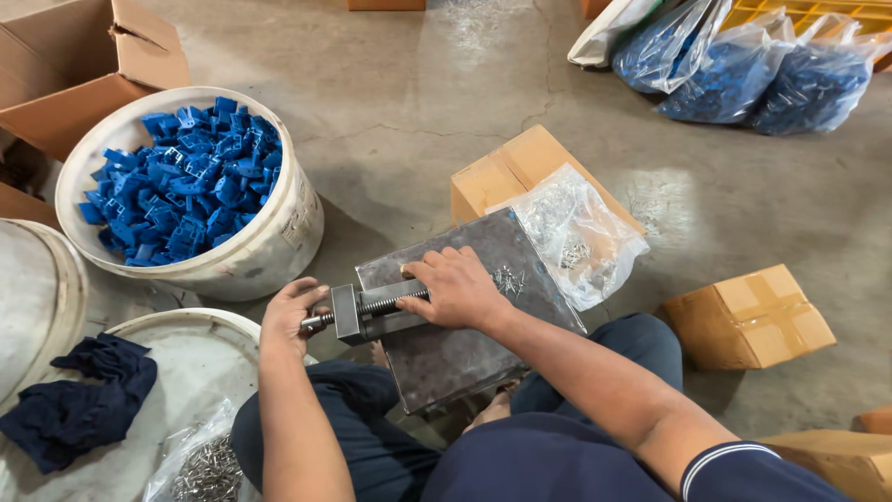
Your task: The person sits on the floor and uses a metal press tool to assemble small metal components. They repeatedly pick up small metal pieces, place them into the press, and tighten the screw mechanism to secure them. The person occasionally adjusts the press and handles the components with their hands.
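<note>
A small metal vise [367,311] is held on a grey metal plate [465,316] resting across the person's lap. The left hand [290,316] is wrapped, fingers closed, around the vise's handle end. The right hand [455,288] is pressed over the threaded screw, fingers curled on it. A white bucket [269,251] of blue plastic parts [186,181] is seen just beside, and a clear bag of small metal pieces [576,232] behind the plate.

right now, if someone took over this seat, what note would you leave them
Left hand: gripping the end of the small metal vise.
Right hand: pressed over the vise's screw, on the metal plate on the lap.
Nearby: blue plastic parts in the white bucket, a clear bag of small metal bits on a cardboard box.
Done: a few metal bits lie loose on the plate.
Left: bucket looks nearly full.
</note>
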The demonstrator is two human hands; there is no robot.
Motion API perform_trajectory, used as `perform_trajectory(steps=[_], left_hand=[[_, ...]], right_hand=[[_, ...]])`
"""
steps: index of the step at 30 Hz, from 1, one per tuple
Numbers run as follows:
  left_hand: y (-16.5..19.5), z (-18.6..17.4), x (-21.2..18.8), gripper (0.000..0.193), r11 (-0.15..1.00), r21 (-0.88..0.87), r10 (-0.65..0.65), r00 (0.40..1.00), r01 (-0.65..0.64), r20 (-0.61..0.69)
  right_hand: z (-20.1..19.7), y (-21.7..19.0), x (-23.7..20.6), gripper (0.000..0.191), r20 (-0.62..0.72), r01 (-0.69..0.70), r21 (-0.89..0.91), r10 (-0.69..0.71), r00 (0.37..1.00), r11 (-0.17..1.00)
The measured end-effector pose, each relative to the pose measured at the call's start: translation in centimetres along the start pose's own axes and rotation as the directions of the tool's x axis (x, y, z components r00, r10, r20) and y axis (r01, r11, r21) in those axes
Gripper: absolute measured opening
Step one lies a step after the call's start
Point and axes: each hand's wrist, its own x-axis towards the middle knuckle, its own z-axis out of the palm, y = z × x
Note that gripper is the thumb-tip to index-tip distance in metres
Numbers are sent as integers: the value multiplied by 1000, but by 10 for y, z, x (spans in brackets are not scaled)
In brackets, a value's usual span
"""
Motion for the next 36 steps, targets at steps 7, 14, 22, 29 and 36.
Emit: perform_trajectory(steps=[7, 14, 22, 29, 36], left_hand=[[-31, 22, -48, 16, 832, -491, 156, 959, -257, -239], [-65, 21, -73, 38, 818, -335, 386, 877, -468, -285], [-82, 8, -61, 40, 833, -198, 484, 853, -517, -194], [-84, 13, -56, 39, 834, -149, 503, 843, -531, -189], [-82, 6, -56, 17, 799, 24, 588, 773, -600, -237]], right_hand=[[-22, -11, -7, 53, -41, 12, -5, -12, 999, 1000], [-35, -17, -9, 60, -108, 39, 121, -26, 994, 992], [-7, 28, -125, 39, -303, 23, 708, 274, 913, 705], [11, 53, -169, 39, -109, -80, 731, 232, 967, 677], [13, 56, -169, 27, -96, -88, 707, 219, 971, 702]])
